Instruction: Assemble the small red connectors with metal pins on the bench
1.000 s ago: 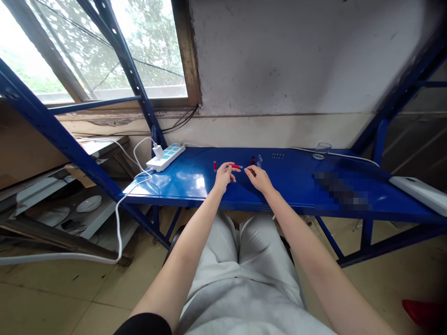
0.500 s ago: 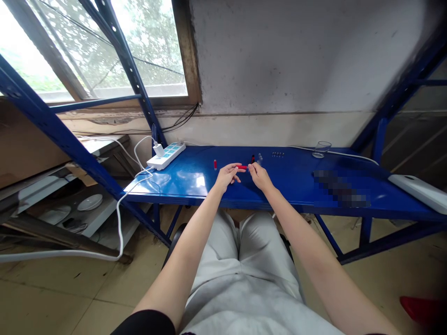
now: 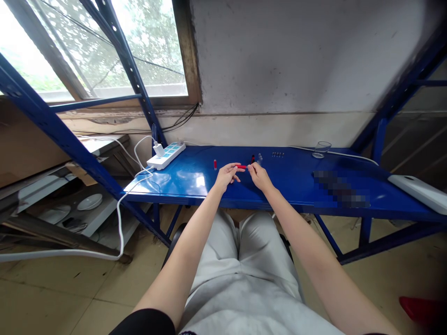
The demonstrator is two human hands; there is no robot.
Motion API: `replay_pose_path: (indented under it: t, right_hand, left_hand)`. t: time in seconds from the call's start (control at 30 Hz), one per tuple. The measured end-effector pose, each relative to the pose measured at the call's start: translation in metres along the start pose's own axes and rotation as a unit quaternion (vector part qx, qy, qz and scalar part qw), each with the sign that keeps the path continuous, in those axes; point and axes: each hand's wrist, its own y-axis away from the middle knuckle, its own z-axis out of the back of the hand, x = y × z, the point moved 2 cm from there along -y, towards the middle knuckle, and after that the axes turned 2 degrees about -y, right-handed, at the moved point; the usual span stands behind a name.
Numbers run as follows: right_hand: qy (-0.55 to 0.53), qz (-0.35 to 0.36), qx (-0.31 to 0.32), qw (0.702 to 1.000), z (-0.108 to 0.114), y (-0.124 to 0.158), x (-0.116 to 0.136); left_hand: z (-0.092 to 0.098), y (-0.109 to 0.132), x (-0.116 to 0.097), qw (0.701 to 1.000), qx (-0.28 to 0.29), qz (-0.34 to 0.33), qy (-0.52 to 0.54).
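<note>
Above the blue table (image 3: pixel 289 181), my left hand (image 3: pixel 227 176) pinches the left end of a small red tube (image 3: pixel 241 166). My right hand (image 3: pixel 259 176) is closed on the tube's other end, where a clear tip shows at the fingertips. The tube lies level between both hands; its exact kind is too small to tell. A similar red piece with a clear base (image 3: pixel 215 164) stands upright to the left. Just behind my right hand are a dark red and black piece (image 3: pixel 253 158) and several clear small parts (image 3: pixel 260 158).
Several tiny metallic pieces (image 3: pixel 278 154) lie in a row at the back. A clear glass (image 3: pixel 321 149) stands behind a blurred dark object (image 3: pixel 338 188). A white power strip (image 3: pixel 166 156) with a plug sits at left; a white device (image 3: pixel 419 190) lies at the right edge.
My hands and the red tube stay nearly in place, with only a very slight shift of my right fingers at the tube's end.
</note>
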Motion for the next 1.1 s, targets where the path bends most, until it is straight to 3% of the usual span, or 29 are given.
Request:
replay_pose_path:
  t: [0.73,1.1]
  right_hand:
    - [-0.019,0.012,0.015,1.0,0.0001,0.0003,0.0042]
    - [-0.042,-0.007,-0.051,0.998,0.0085,0.0034,0.0076]
  left_hand:
    - [0.0009,-0.0002,-0.0003,1.0,-0.006,0.01,0.003]
    - [0.0091,0.0003,-0.0009,0.994,-0.106,-0.018,-0.005]
